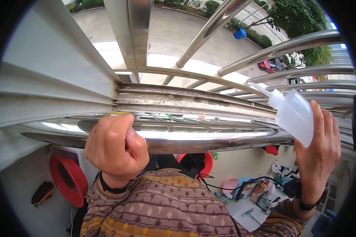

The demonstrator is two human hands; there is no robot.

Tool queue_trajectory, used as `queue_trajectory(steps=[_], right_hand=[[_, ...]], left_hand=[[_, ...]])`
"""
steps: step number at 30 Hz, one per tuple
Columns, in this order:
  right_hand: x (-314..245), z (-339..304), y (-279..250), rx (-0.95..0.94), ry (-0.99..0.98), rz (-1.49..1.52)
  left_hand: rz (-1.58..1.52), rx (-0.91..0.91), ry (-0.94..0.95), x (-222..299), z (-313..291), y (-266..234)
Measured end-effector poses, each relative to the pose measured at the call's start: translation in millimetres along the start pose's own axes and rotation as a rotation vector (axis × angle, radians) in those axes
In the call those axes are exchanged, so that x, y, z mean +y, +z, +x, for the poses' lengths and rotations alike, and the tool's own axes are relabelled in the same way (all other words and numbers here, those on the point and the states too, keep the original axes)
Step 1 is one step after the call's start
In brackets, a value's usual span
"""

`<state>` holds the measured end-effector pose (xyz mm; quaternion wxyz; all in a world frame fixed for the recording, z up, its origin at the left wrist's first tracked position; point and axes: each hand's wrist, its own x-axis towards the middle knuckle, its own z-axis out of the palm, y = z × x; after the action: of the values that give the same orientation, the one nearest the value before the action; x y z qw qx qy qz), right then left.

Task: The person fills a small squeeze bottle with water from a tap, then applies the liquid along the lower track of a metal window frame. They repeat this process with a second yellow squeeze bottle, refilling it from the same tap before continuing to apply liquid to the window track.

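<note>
My right hand (323, 136) grips a translucent white squeeze bottle (294, 116), its fingers along the right side. The bottle tilts so that its thin bent nozzle points up and left, over the far right part of the window track. My left hand (116, 144) is closed in a fist in front of the polished metal rail (209, 136), near the track's left end. What it holds, if anything, is hidden, though a bit of yellow shows just behind the knuckles. Dirt and pale residue lie along the grooves of the window track (186, 98).
Metal bars (209, 31) rise beyond the track, above a paved yard with a blue bin (240, 34). A white frame (55, 79) closes off the left. Below the rail are a red basin (69, 179), a red bucket (209, 164) and a cluttered white table (245, 215).
</note>
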<state>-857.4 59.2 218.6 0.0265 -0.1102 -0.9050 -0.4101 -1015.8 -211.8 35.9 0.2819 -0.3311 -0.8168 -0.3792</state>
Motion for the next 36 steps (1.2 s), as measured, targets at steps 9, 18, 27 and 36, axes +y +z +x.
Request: queue_trajectory(steps=[9, 18, 27, 36], right_hand=[[7, 5, 4, 0.004, 0.055, 0.017], [-12, -17, 10, 0.032, 0.205, 0.205], [-57, -95, 53, -0.038, 0.978, 1.108], [-111, -154, 98, 0.363, 1.131, 2.157]], left_hand=[[0.01, -0.048, 0.006, 0, 0, -4], [-0.051, -0.044, -0.04, -2, -6, -5], [-0.03, -0.038, -0.037, -2, -7, -3], [-0.126, -0.33, -0.199, 24, 31, -9]])
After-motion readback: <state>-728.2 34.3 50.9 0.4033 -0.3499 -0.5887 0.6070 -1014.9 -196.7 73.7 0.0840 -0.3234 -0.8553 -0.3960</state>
